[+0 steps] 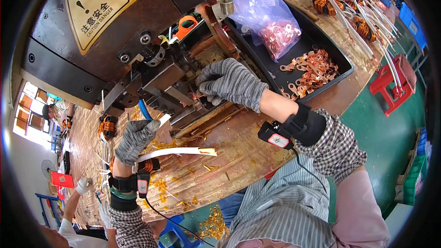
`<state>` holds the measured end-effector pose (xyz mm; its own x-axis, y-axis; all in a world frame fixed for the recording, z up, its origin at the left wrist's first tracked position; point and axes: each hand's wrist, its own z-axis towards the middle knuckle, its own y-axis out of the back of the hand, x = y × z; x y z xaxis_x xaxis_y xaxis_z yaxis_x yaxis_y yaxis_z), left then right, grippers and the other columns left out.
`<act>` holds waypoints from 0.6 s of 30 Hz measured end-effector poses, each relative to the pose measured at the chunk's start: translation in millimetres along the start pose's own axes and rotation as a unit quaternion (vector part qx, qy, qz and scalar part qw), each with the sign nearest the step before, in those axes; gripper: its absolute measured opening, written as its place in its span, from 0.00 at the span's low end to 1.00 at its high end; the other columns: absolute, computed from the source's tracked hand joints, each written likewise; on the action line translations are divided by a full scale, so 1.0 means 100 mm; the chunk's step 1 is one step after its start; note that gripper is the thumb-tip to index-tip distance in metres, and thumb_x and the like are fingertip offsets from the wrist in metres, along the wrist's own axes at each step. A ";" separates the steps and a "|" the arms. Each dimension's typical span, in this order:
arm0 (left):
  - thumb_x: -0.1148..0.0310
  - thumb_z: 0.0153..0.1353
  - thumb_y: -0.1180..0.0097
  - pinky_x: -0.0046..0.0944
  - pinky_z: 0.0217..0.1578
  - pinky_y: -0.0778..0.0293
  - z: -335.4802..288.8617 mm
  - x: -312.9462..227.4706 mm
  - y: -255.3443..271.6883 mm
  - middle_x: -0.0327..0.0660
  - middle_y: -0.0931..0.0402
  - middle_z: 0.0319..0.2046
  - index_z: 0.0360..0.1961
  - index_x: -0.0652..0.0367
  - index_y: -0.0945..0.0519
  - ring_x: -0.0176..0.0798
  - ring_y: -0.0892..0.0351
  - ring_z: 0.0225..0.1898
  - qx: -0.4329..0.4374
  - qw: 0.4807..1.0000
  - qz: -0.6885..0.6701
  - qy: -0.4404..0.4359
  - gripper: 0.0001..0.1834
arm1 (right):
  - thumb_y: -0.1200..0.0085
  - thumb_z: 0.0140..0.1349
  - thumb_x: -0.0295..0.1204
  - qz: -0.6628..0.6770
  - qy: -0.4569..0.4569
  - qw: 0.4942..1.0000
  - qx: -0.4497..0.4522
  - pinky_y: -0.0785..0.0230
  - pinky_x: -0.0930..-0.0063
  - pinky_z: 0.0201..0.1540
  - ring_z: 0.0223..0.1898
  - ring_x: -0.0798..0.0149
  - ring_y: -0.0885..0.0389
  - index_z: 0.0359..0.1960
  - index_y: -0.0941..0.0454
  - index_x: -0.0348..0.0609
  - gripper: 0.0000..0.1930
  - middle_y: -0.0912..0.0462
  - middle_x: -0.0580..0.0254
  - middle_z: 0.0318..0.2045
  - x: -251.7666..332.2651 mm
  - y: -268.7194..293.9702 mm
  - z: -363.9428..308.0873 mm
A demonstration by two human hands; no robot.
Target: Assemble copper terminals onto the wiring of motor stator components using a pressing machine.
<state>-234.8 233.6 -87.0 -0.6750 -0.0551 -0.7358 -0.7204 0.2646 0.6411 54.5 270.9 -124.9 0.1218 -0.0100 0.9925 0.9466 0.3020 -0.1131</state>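
Note:
My left hand [137, 140], in a grey knit glove, is closed around a white-sleeved wire lead [164, 120] whose end points toward the press. A second white lead [183, 151] with a bare, copper-coloured end runs below that hand, above the table. At the die of the crimping press [171, 77], my right hand [232, 84], gloved alike, pinches a small copper terminal lug [197, 95]. The fingers hide most of the lug. Orange-wound coils [107, 127] with white leads lie left of my left hand.
A black tray [347, 70] at the right holds loose copper lugs [310, 71] and a plastic bag [280, 32] of more lugs. Orange-handled scissors [185, 27] lie behind the press. Several coils [327, 5] sit far right. A red stool [390, 87] stands beyond. Co-workers' gloved hands [84, 185] show lower left.

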 end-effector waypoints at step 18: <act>0.56 0.56 0.42 0.26 0.21 0.41 -0.02 0.00 -0.01 0.28 0.31 0.17 0.31 0.64 0.19 0.22 0.38 0.20 0.004 1.000 0.013 -0.011 0.18 | 0.43 0.57 0.32 0.032 0.032 0.992 -0.115 0.31 0.86 0.20 0.20 0.78 0.25 0.37 0.23 0.39 0.10 0.22 0.68 0.21 0.17 0.66 -0.65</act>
<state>-234.9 231.3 -87.1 -0.6894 -0.0274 -0.7239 -0.7016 0.2739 0.6578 138.6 228.8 -118.6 0.1956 -0.0604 0.9788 0.9784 0.0793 -0.1906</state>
